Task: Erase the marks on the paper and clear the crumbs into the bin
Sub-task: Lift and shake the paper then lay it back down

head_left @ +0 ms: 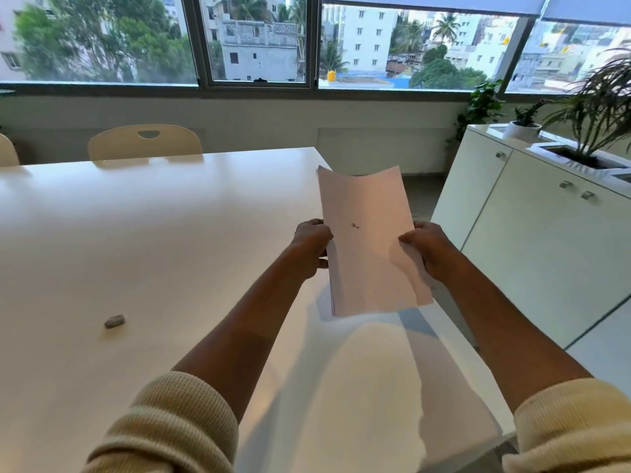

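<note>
A thin stack of white paper [368, 264] is held up above the right edge of the white table [136, 233], bowed into a shallow trough. A small cluster of dark crumbs [355, 226] lies in its middle. My left hand [310, 245] grips the paper's left edge and my right hand [426, 249] grips its right edge, thumbs on top. A grey eraser [114, 321] lies on the table at the left, apart from both hands. No bin is in view.
A cream chair [145, 141] stands at the table's far side. A white cabinet [532, 233] with potted plants [594, 110] on top runs along the right, with a strip of floor [420, 196] between it and the table.
</note>
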`<state>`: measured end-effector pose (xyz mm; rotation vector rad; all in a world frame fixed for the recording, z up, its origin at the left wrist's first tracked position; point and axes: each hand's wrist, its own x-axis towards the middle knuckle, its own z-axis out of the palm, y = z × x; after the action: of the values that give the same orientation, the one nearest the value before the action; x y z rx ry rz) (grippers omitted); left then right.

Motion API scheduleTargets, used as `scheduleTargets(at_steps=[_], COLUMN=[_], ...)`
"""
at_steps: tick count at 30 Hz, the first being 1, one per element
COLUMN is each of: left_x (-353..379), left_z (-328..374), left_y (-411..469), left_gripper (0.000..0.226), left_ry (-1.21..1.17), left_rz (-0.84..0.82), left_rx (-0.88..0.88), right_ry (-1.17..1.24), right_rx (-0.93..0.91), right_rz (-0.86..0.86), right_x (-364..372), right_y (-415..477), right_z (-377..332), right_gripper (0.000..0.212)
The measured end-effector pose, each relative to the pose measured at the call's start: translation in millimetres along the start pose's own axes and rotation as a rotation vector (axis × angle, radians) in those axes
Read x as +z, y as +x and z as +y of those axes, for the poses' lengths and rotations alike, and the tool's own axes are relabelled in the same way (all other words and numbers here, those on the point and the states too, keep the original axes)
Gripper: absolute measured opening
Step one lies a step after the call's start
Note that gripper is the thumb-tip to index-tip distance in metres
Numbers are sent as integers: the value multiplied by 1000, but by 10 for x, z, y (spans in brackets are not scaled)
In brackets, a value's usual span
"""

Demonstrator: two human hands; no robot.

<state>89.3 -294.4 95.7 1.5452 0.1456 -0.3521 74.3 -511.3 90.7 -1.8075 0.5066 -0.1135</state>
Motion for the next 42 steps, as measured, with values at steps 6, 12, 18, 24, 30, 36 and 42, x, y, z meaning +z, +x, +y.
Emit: scheduleTargets(at_steps=[6,12,18,24,30,36,42], left_x=[266,351,379,415,448,469,449], left_z=[31,-286,-454,-342,-554,-555,-600], left_y=[49,2,8,-46,-86,-84,-56], left_gripper=[35,49,42,38,36,37,42], left_ry=[-60,-56,69,152,145,176,245], left_rz=[-5,-7,47,122,116,102,81], left_rx=[57,163,280,409,406,447,481], right_ry=[36,83,123,174,214,258,276], right_rx=[-192,-379,-405,-469,-443,-444,-423], right_rz=[98,171,192,212,198,200,182], right_x=[-74,-77,-116,-129,-101,-103,-66], right_y=[28,-14,42,102,118,126,90], right_z=[73,452,638,581,756,741,827], right_gripper=[21,15,25,25,26,29,35])
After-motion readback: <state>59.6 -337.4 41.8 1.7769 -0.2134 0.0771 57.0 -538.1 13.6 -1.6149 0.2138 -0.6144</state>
